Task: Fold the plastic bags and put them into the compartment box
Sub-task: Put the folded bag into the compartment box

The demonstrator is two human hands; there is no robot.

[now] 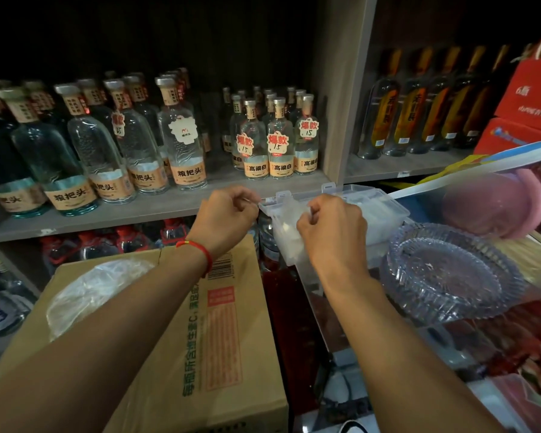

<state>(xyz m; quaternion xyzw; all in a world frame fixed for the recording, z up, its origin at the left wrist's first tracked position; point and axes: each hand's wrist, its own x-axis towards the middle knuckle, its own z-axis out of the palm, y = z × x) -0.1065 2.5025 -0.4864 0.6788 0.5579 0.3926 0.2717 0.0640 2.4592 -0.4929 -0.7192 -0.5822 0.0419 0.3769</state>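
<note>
A clear plastic compartment box [378, 210] sits on the glass counter just below the bottle shelf, its lid open and hanging toward me. My left hand [224, 215] pinches the left front corner of the box or lid with curled fingers. My right hand [333, 232] is curled over the front of the box and pinches a thin clear piece, a folded bag or the lid edge; I cannot tell which. More clear plastic bags [91, 289] lie in a loose heap on the cardboard carton [219, 339] at the lower left.
A glass ashtray [450, 273] stands on the counter right of the box. Shelves of liquor bottles [181, 135] fill the background. A zip pouch [494, 189] with pink contents and red gift boxes [531, 98] sit at the right.
</note>
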